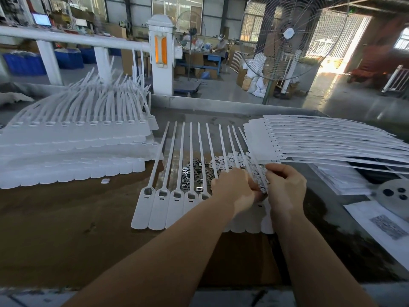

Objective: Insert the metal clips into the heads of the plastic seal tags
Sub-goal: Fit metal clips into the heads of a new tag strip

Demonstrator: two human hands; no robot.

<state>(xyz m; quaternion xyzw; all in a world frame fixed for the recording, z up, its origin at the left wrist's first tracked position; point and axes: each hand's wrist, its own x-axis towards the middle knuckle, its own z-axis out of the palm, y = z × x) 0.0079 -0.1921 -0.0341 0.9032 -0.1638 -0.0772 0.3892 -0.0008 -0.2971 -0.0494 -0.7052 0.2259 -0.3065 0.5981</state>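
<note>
A strip of joined white plastic seal tags (159, 207) lies flat in front of me, tails pointing away. The open square heads (148, 191) of the left tags show empty holes. Behind the heads lies a pile of small dark metal clips (192, 176) mixed with white caps (223, 162). My left hand (234, 187) rests over the heads in the middle of the strip, fingers curled. My right hand (285, 187) is beside it, fingers pinched on a stack of small clips (262, 186). What sits under the two hands is hidden.
Tall stacks of white tag strips (73, 151) fill the left of the table. Another fanned stack (309, 140) lies at the right. A loose white cap (105, 181) sits alone. Printed paper (380, 220) and a grey disc (396, 193) lie far right. A standing fan (287, 38) is beyond the table.
</note>
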